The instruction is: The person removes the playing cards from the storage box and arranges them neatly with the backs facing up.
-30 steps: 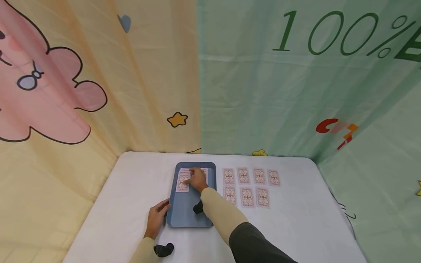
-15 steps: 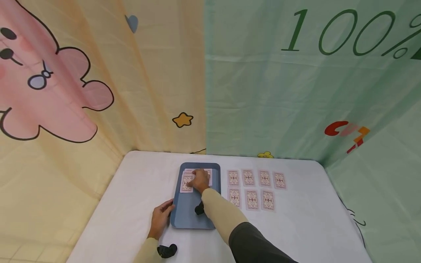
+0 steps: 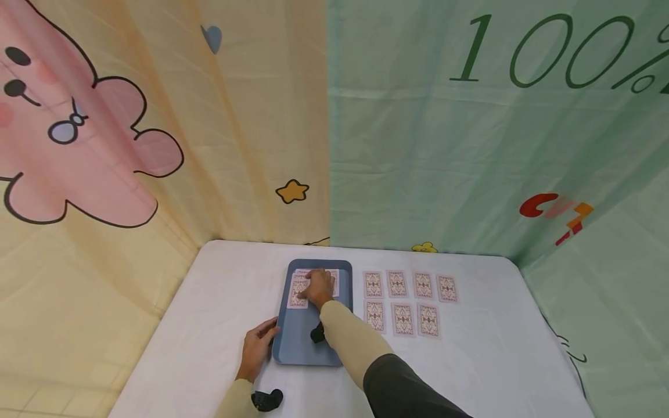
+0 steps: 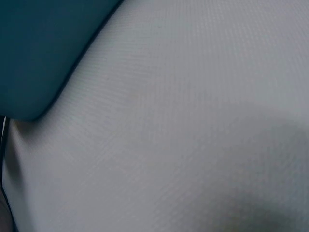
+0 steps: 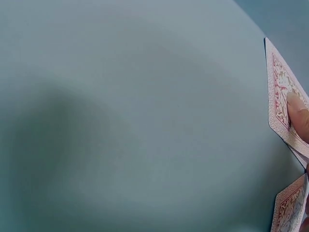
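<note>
A blue-grey tray [image 3: 308, 348] stands on the white table, with several patterned-back playing cards [image 3: 298, 299] in its far half. My right hand [image 3: 319, 288] bends over these cards. In the right wrist view its thumb [image 5: 299, 116] lies on the back of one playing card [image 5: 280, 92], and curled fingers sit at that card's lower edge, pinching it. A second card [image 5: 289, 208] shows below, close to the fingers. My left hand [image 3: 255, 348] rests at the tray's left rim, fingers fairly straight and touching it. The left wrist view shows only a tray corner [image 4: 38, 58] and tablecloth.
Right of the tray lie two rows of face-down cards [image 3: 402, 319], several in all, spaced apart. Dark wrist devices [image 3: 268, 400] show on both arms. Patterned curtains [image 3: 397, 145] hang behind the table and at its sides.
The whole scene has shifted slightly right in the head view as the camera turned. Both hands keep nearly the same places at the tray and cards.
</note>
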Action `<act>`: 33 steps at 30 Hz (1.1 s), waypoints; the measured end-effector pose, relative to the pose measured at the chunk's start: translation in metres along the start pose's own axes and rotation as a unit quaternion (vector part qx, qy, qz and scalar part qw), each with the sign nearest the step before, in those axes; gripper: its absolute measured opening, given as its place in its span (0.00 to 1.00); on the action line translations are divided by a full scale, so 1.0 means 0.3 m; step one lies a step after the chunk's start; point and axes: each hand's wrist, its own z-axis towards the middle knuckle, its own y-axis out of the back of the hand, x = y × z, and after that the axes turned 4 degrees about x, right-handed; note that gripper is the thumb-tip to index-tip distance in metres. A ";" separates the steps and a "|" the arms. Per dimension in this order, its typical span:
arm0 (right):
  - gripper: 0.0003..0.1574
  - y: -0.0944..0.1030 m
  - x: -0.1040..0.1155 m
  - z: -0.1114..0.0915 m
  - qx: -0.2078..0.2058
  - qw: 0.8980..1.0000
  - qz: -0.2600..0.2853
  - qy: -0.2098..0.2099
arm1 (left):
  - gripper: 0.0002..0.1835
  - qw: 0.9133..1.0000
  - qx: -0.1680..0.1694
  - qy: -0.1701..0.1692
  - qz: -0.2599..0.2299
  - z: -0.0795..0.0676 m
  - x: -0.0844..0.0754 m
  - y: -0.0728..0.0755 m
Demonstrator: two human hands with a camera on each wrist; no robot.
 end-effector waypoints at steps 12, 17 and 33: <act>0.20 0.010 -0.033 -0.043 -0.005 0.995 0.098 0.033 | 0.20 1.000 0.006 -0.001 0.008 -0.019 -0.009 -0.016; 0.13 0.014 -0.044 -0.068 -0.024 0.985 0.162 0.059 | 0.20 1.000 0.002 -0.002 0.004 -0.017 -0.003 -0.024; 0.07 0.059 -0.057 -0.101 -0.072 0.956 0.266 0.100 | 0.21 1.000 0.014 0.008 0.001 0.008 -0.002 0.000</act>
